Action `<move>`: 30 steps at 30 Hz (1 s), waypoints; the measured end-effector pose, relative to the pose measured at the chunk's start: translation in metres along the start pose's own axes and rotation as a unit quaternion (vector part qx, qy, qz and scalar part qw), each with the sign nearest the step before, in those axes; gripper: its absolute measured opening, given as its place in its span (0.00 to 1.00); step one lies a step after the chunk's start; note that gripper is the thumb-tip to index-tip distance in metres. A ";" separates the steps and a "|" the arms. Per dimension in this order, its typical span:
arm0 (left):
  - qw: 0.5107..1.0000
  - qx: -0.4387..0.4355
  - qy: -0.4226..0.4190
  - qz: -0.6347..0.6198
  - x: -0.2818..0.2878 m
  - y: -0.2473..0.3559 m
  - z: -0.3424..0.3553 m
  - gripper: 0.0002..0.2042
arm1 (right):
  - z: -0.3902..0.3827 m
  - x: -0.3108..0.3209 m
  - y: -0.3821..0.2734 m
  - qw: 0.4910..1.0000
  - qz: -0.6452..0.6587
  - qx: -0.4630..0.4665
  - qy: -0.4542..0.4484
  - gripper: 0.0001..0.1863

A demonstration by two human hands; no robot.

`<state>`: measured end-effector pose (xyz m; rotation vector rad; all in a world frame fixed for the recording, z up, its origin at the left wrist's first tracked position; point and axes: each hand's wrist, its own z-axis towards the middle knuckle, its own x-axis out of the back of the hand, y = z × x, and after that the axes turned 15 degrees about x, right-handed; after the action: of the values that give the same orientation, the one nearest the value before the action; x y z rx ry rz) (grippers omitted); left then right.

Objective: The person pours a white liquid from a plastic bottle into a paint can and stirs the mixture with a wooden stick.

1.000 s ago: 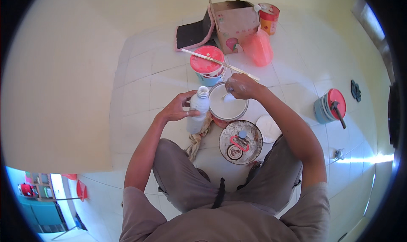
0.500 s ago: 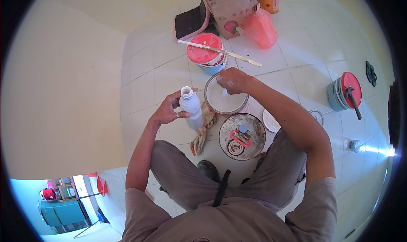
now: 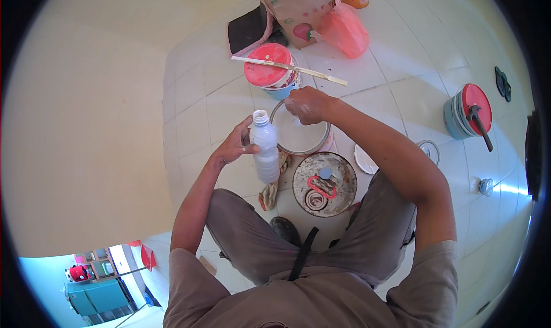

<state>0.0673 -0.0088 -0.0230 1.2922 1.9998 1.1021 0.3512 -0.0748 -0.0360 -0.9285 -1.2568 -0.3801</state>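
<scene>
bottle (image 3: 264,150) moved nearer the pail (image 3: 302,153), long axis steep, mouth (image 3: 260,115) up.

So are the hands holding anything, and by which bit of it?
The left hand grips the white bottle by its upper side, below the neck. The right hand is curled over the open pail; whether it holds anything can't be told.

Soft daylight; bright glare streaks the floor (image 3: 413,58) at far right; lines bend near the black rim.
</scene>
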 end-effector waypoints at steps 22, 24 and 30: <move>0.999 -0.010 -0.016 -0.040 0.012 -0.002 -0.002 0.44 | 0.009 -0.070 0.007 0.997 -0.043 0.034 0.045 0.04; 0.999 -0.016 -0.018 -0.042 0.011 -0.003 -0.002 0.44 | 0.010 -0.068 0.006 0.998 -0.044 0.028 0.046 0.04; 0.997 -0.057 0.015 -0.057 0.011 -0.002 -0.007 0.45 | -0.011 -0.040 -0.016 0.984 0.095 -0.002 0.148 0.13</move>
<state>0.0561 -0.0022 -0.0209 1.0976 1.9758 1.1690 0.3350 -0.1022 -0.0672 -0.9474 -0.8883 -0.3545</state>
